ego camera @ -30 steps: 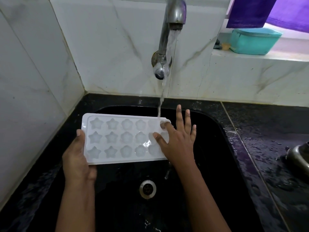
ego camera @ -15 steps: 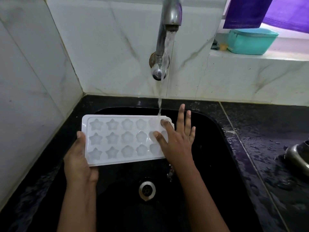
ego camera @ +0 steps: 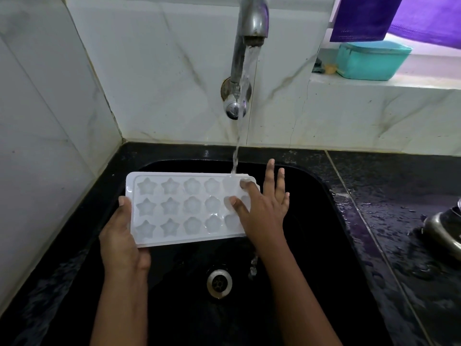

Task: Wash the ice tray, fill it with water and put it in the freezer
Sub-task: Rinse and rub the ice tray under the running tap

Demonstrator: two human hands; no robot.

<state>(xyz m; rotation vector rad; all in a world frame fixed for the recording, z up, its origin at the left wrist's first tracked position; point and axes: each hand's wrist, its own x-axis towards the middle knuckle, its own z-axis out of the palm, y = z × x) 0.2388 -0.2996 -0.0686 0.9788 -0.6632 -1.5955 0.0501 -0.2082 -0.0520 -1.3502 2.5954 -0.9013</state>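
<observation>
In the head view, the ice tray is being held at the middle of the frame, over the black sink, with its star-shaped cells facing up. Its left short edge is being gripped by the left hand, thumb on top. Its right end is being pressed by the thumb and forefinger of the right hand, whose fingers are being kept straight and spread, grasping nothing. Water from the tap at the top centre is being run onto the tray's upper right corner. Judging from this, the washing is being done now; the proper filling and the freezer step are being left for later.
</observation>
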